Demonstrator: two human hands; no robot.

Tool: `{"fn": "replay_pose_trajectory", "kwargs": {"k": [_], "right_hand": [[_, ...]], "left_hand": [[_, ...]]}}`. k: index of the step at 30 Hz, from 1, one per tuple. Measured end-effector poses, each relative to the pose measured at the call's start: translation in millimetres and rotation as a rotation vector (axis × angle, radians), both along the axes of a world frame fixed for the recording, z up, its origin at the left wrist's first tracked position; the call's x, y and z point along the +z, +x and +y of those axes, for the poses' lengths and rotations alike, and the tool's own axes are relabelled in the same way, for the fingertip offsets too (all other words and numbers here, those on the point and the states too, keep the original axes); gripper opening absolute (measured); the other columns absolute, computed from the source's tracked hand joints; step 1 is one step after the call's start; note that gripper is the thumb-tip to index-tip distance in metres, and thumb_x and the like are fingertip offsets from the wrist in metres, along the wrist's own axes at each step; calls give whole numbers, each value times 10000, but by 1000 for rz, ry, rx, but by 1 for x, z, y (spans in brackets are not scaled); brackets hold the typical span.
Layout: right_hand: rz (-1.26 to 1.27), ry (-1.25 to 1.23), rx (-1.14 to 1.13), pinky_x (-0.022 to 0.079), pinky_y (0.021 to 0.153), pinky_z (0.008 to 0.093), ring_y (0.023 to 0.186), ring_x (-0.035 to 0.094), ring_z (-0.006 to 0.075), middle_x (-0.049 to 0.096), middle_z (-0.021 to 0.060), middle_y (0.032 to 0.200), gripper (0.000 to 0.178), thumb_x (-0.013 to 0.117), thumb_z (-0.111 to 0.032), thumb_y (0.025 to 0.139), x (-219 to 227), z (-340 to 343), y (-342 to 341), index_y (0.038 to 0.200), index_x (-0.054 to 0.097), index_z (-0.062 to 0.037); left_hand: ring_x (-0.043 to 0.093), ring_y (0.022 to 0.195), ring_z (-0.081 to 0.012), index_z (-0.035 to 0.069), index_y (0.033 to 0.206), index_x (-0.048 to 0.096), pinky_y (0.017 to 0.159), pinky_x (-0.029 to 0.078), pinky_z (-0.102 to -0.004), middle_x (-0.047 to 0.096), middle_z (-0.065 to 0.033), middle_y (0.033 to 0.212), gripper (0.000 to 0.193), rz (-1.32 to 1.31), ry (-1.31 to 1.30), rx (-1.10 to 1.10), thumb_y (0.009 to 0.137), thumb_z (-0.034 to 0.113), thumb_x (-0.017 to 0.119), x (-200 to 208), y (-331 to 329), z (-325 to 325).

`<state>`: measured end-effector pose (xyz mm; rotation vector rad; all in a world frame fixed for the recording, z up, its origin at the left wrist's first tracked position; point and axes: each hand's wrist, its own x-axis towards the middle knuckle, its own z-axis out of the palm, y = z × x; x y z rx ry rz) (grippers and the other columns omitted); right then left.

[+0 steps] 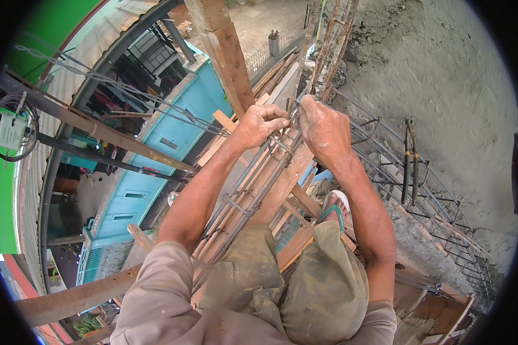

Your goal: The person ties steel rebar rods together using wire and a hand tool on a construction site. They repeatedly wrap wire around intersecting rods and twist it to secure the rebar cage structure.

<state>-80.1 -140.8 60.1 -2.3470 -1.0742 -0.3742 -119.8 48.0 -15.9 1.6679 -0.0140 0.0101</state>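
In front of me runs a rebar cage (234,202) of long steel bars with square stirrups, lying along wooden boards. Both hands meet at its far end, beside upright rusty bars (332,46). My left hand (259,125) pinches thumb and forefinger together at a stirrup; whatever thin piece is between them is too small to make out. Curled closed, my right hand (326,129) presses its fingers against the same spot, and its back hides what they grip. Right of it, pincers (408,164) with dark handles hang on a second rebar cage (443,210).
Wet-looking grey concrete (443,75) spreads on the right. A wooden post (227,57) rises just beyond my left hand. My sandalled foot (335,208) rests among planks, with gaps below. Cables (126,89) and a metal pole (106,132) cross the left, before a blue wall (155,149) lower down.
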Motion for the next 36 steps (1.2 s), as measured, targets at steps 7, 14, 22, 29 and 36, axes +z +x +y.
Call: {"fn": "replay_pose_trajectory", "kwargs": {"k": [7,14,22,29,36], "right_hand": [[24,-286,-129,512,612,491,682,654,395,647,207,747,67,543,-67,813,-15,-6,19,842,570,-12],[461,-239,67,477,654,499,716,634,411,637,224,726,162,550,-147,872,-11,-41,-26,917,582,5],[33,-417,-754,483,800,481,1040,579,378,605,214,1051,431,707,-233,806,1,-201,-26,1143,552,-14],[162,-266,-824,498,710,460,820,628,376,641,183,850,286,619,-69,728,-5,-230,-15,996,540,-7],[520,49,-348,475,770,457,841,589,369,609,198,913,301,547,15,721,24,-168,-41,1020,582,10]], "left_hand": [[609,750,-101,-11,987,702,685,494,-272,696,-46,822,215,-71,147,6,816,113,742,2,4,0],[627,750,-123,-17,939,712,689,504,-289,699,-63,823,196,-69,143,41,806,123,740,-3,2,-3],[619,766,-109,-24,947,714,723,493,-267,694,-52,840,195,19,72,47,791,92,735,6,3,-4],[627,892,-159,7,1019,709,857,478,-333,705,-82,941,254,47,88,100,821,165,717,18,-14,-8],[608,853,-150,-1,939,680,790,473,-325,686,-88,890,191,61,-14,200,861,171,656,2,-21,0]]}}
